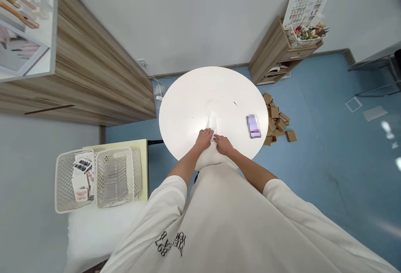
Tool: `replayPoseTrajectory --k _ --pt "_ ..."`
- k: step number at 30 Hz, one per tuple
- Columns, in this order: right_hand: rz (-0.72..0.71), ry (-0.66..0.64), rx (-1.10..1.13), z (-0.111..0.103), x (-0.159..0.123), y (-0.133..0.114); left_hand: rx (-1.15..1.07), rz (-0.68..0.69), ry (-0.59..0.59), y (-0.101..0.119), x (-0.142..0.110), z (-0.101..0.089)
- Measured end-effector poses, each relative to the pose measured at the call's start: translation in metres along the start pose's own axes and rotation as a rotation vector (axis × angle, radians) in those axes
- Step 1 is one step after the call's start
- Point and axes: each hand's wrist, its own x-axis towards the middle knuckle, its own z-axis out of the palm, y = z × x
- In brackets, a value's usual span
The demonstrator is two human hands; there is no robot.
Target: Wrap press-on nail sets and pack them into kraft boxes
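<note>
Both my hands rest close together at the near edge of a round white table (pixel 188 97). My left hand (pixel 204 138) and my right hand (pixel 223 144) press down on a white cloth-like piece (pixel 213 120) that runs from the table's middle toward me and hangs over the near edge. The fingers of both hands look curled onto that white piece. A phone (pixel 253 125) with a lit purple screen lies on the table to the right of my hands.
Several small brown cardboard boxes (pixel 277 119) lie on the blue floor right of the table. Two white baskets (pixel 97 178) with packets stand on a low yellow table at left. A wooden counter (pixel 94 77) runs along the left wall; a wooden shelf (pixel 275 51) stands at the back.
</note>
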Motion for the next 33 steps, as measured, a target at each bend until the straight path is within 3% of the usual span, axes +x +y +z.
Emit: replayPoseTrajectory --k 3,9,14,23,33 --pt "-0.044 0.008 -0.024 -0.001 -0.001 -0.002 -0.066 -0.041 -0.057 -0.003 0.001 -0.005" --pt "-0.051 0.016 -0.027 0.005 0.002 -0.002 -0.166 0.057 0.051 -0.01 -0.013 0.009" --pt "-0.12 -0.003 -0.008 0.007 0.002 0.011 -0.082 0.069 0.06 -0.013 -0.019 0.02" --pt "-0.124 0.002 -0.087 0.002 0.002 0.002 -0.062 0.08 0.027 -0.017 -0.011 0.011" --pt "-0.193 0.081 -0.166 0.008 0.007 0.011 0.176 0.165 0.076 -0.024 -0.013 0.017"
